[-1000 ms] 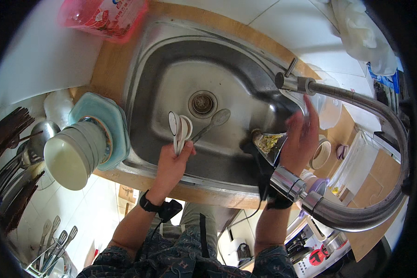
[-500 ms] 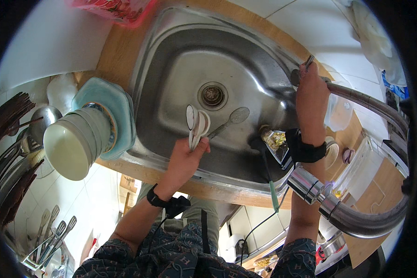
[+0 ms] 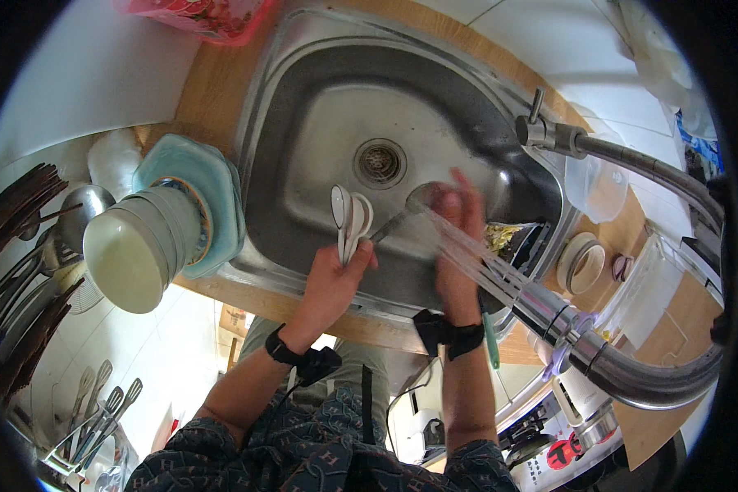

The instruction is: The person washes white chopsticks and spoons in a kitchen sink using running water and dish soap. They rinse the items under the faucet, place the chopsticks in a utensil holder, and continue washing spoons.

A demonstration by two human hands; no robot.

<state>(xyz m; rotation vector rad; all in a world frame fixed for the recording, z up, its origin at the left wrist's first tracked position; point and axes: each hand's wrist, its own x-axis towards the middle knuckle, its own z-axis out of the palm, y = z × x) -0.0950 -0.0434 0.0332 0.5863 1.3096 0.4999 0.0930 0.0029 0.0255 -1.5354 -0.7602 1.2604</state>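
My left hand [image 3: 334, 279] is closed around the handles of several spoons over the near part of the steel sink [image 3: 303, 189]. White spoons with dark rims [image 3: 354, 215] point up from the fist, and a grey spoon [image 3: 395, 223] slants out to the right. My right hand [image 3: 461, 234] is just right of the grey spoon, blurred by motion, with its fingers stretched out and nothing seen in them. Water streams from the faucet spout [image 3: 541, 307] toward the right hand and the grey spoon's bowl, which is partly hidden by blur.
Stacked pale bowls [image 3: 131, 258] rest against blue plates [image 3: 180, 164] at the left. A faucet lever [image 3: 536, 111] stands at the sink's right rim. Food scraps [image 3: 500, 236] lie in the sink's right corner, near a green handle [image 3: 491, 340]. A red basket [image 3: 221, 18] stands at the far left.
My right hand has let go of the faucet lever and moved left and nearer, over the sink. Water now runs from the spout. My left hand still holds the spoons in about the same place.
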